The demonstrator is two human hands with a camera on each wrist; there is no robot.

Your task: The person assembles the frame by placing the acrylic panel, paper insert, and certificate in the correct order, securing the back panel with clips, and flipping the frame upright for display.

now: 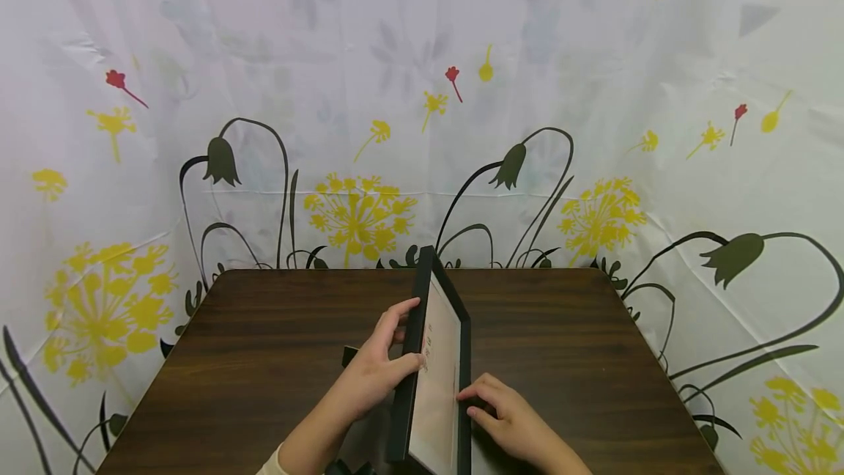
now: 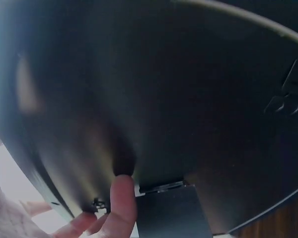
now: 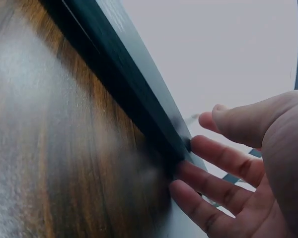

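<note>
A black picture frame (image 1: 464,358) stands tilted on its edge, its pale inside with small dark lettering facing right. My left hand (image 1: 372,372) grips its upper left edge, thumb over the front rim and fingers behind. Seen from the left wrist, fingertips press the dark back panel (image 2: 188,109), near a small metal clasp (image 2: 99,204) and a hinged stand flap (image 2: 174,213). At the lower right edge, my right hand (image 1: 508,416) touches the rim with its fingertips, fingers loosely extended. The right wrist view shows these fingertips against the black border (image 3: 124,79).
The frame stands over a dark brown wooden table (image 1: 297,321). Behind and around it hangs a white curtain (image 1: 369,94) printed with yellow, red and dark green flowers. A small black object (image 1: 349,468) shows at the bottom edge by the left forearm.
</note>
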